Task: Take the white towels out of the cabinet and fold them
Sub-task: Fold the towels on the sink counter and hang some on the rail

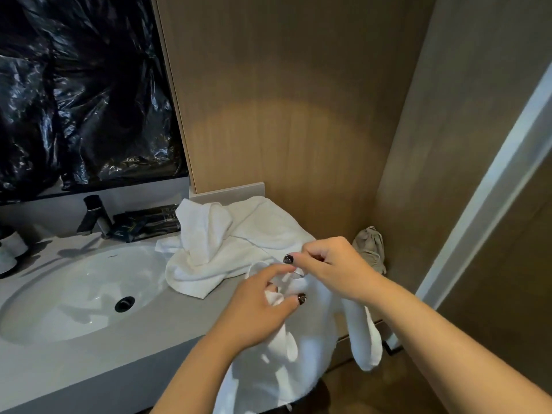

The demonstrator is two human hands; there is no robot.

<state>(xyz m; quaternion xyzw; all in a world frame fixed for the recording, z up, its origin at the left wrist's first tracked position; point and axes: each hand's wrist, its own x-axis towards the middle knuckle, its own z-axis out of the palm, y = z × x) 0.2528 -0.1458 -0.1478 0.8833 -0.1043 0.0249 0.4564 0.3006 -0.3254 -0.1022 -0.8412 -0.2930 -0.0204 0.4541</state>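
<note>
- Hanging nearest the camera, below both wrists, is the held white towel (301, 348); it drapes from the hands over the front edge of the grey countertop (167, 321) and falls toward the floor, with one long fold dangling under the right forearm.
- Beyond the fingertips lies a second white towel (227, 246), crumpled and unfolded in a heap on the counter against the wooden wall panel (283, 115).
- Left of the left hand sits the white sink basin (74, 291), with a dark faucet (95, 216) farther out behind it.
- Just past the right hand, in the corner, rests a small beige bundle (370, 246); what it is cannot be told.
- Step in hand, as I judge it: both towels appear to be out, though no cabinet interior shows, and folding has barely begun. The hands seem to be hunting for an edge or corner of the draped towel.
- Next move, likely: find two corners, spread the hands apart to pull the cloth flat, then bring the edges together.
- Left hand (257, 306): fingers curled, thumb and fingers bunching a wad of the held towel.
- Right hand (331, 267): fingers curled tight, pinching a small bit of the same towel, nearly touching the left fingertips.
</note>
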